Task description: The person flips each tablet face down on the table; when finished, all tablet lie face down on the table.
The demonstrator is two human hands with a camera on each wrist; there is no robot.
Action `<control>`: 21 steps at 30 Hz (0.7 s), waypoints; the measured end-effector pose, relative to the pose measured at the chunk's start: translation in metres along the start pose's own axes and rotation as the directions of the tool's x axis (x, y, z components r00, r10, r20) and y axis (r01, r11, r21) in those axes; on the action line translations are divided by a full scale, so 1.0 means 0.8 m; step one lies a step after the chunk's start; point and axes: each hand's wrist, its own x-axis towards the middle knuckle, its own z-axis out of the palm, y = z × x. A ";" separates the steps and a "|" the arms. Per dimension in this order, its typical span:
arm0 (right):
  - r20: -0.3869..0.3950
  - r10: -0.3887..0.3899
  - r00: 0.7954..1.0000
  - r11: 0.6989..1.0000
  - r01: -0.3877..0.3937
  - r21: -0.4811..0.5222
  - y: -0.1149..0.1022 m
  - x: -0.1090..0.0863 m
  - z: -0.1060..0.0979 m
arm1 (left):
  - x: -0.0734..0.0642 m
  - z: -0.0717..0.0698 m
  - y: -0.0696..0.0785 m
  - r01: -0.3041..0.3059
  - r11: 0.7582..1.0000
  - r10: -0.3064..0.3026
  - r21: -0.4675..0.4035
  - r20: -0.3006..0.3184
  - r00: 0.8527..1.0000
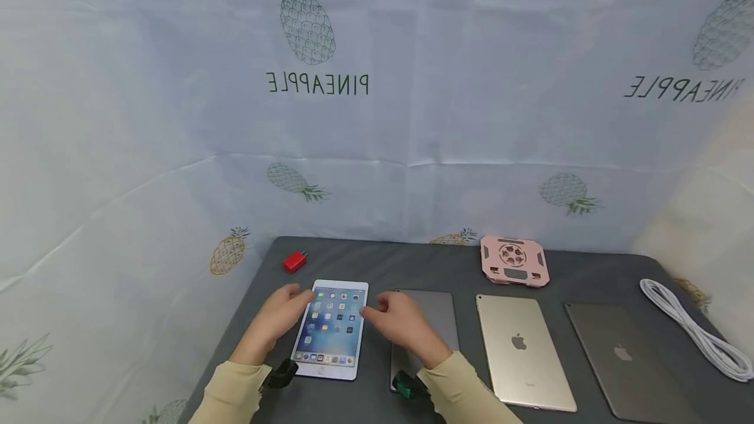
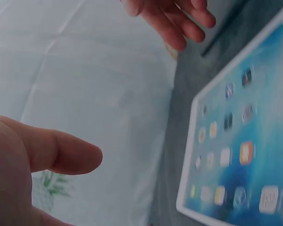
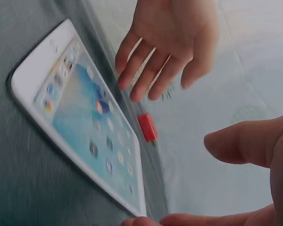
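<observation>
A white tablet [image 1: 325,345] lies face up on the table, its lit screen filled with app icons. My left hand [image 1: 281,314] is held over its left edge and my right hand [image 1: 406,324] over its right edge. In the right wrist view, the left hand [image 3: 172,44] has its fingers loosely extended, apart from the tablet [image 3: 35,77]. The right hand [image 2: 179,21] shows loosely extended fingers in the left wrist view, holding nothing. A grey tablet [image 1: 438,309] lies partly hidden under the right hand and forearm.
A red charger plug [image 1: 294,262] sits near the table's back left. Rightward lie a gold tablet [image 1: 524,352], a dark grey tablet [image 1: 624,358] and a coiled white cable [image 1: 695,332]. A pink stand-like plate [image 1: 514,260] is behind them. A pineapple-print curtain [image 1: 412,123] encloses the grey table [image 1: 377,260].
</observation>
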 end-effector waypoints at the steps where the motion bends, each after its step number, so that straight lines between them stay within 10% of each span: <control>1: 0.012 0.004 1.000 1.000 -0.004 -0.002 -0.003 0.002 0.007 | 0.002 -0.003 -0.004 0.009 1.000 -0.009 0.020 -0.001 1.000; 21: 0.092 0.015 0.996 0.999 -0.020 0.051 -0.014 0.009 0.039 | 0.005 -0.011 -0.018 0.143 0.988 -0.137 -0.058 0.102 0.985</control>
